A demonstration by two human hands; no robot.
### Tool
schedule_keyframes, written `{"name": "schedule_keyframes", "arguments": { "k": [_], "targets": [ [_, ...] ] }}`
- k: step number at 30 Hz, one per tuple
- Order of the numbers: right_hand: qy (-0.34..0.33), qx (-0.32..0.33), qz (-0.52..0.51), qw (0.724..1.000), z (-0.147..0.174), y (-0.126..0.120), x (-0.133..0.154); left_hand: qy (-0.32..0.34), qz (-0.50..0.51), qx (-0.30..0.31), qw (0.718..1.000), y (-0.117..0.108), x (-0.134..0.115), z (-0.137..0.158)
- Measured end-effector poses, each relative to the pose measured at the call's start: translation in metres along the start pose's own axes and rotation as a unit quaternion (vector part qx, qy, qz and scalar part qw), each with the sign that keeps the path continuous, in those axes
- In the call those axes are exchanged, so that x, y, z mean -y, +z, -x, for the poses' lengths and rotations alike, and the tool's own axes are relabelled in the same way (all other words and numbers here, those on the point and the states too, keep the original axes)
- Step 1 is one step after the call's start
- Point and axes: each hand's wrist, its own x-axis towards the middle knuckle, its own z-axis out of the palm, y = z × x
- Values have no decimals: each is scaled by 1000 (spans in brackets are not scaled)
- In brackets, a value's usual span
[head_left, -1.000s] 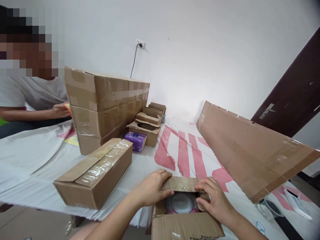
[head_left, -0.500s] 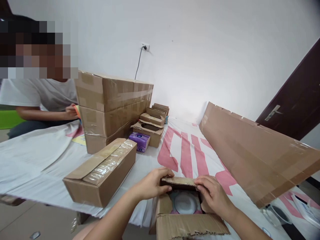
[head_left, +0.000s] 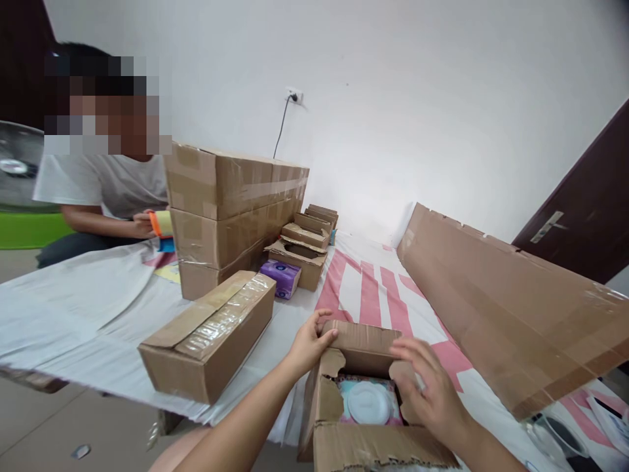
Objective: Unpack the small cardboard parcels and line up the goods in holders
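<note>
An open cardboard box [head_left: 327, 400] stands near the table's front edge. Inside lies a pink-and-teal wet wipes pack [head_left: 369, 403] with a round white lid facing up. The far flap [head_left: 363, 335] of the box is raised. My left hand [head_left: 312, 341] has its thumb and fingers around the left corner of that flap. Beside its right end, over the right side of the box, my right hand [head_left: 428, 383] is slightly blurred, its fingers apart and nothing held. The near flap [head_left: 378, 446], torn along its edge, is folded outward.
A long taped box [head_left: 211, 334] lies to the left. Behind it are stacked cartons [head_left: 196, 216], a purple pack [head_left: 281, 278] and a row of opened boxes [head_left: 304, 262]. A large cardboard sheet [head_left: 506, 308] leans at right. Across the table a person [head_left: 108, 183] holds an orange-rimmed object.
The far flap has swung up and away, showing more of the wipes pack. My right hand has let go of it and its fingers have spread. The view has shifted slightly left.
</note>
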Motion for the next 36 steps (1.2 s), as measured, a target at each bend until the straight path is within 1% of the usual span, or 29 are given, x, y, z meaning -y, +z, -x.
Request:
{"name": "schedule_keyframes", "arguments": {
  "k": [2, 4, 5, 6, 8, 9, 10, 11, 12, 14, 15, 16, 17, 18, 19, 21, 23, 25, 28, 31, 33, 34, 36],
  "targets": [
    [-26, 138, -27, 990, 8, -5, 20, 0, -3, -20, 1000, 1, 3, -4],
    [-34, 259, -27, 965, 16, -5, 34, 11, -19, -50, 999, -1, 3, -6],
    [-33, 294, -16, 955, 20, -3, 37, 21, -29, -70, 997, -2, 1, -6],
    [-28, 310, 1, 950, 24, 1, 38, 31, -39, -92, 995, -4, -3, -5],
    [-11, 299, 39, 953, 30, 10, 33, 73, -56, -122, 988, -10, -16, 2],
    [-3, 282, 55, 958, 31, 14, 29, 105, -56, -115, 986, -13, -24, 7],
    [3, 260, 65, 963, 30, 17, 25, 139, -46, -85, 986, -16, -33, 12],
    [7, 239, 67, 969, 28, 20, 20, 172, -28, -31, 984, -18, -42, 17],
    [9, 222, 61, 973, 23, 21, 16, 199, -12, 41, 979, -20, -51, 22],
    [17, 198, 41, 979, 11, 23, 10, 236, -21, 201, 951, -22, -67, 30],
    [24, 192, 29, 981, 4, 23, 8, 250, -53, 263, 930, -23, -73, 32],
    [29, 188, 20, 982, -3, 24, 7, 263, -100, 305, 910, -24, -77, 34],
    [28, 183, 15, 983, -10, 24, 6, 271, -150, 326, 893, -24, -79, 34],
    [20, 176, 13, 984, -15, 25, 5, 273, -192, 332, 882, -25, -79, 34],
    [8, 166, 13, 986, -18, 25, 4, 270, -224, 326, 878, -27, -78, 34],
    [-17, 145, 12, 989, -21, 25, 3, 251, -262, 304, 881, -31, -74, 34],
    [-30, 137, 4, 990, -19, 21, 2, 232, -278, 290, 886, -35, -70, 34],
    [-41, 145, -9, 988, -14, 14, 1, 221, -279, 293, 888, -37, -69, 34],
    [-73, 179, -8, 981, -4, 2, 4, 225, -254, 302, 891, -38, -72, 35],
    [-101, 213, 15, 972, 6, -7, 7, 227, -193, 287, 910, -39, -74, 36],
    [-74, 200, 7, 977, 11, -11, 6, 214, -142, 269, 928, -39, -71, 36],
    [-42, 178, -11, 983, 12, -11, 5, 199, -119, 254, 939, -37, -67, 36],
    [46, 113, -63, 991, 12, -8, -1, 157, -89, 201, 963, -32, -58, 34]
  ]
}}
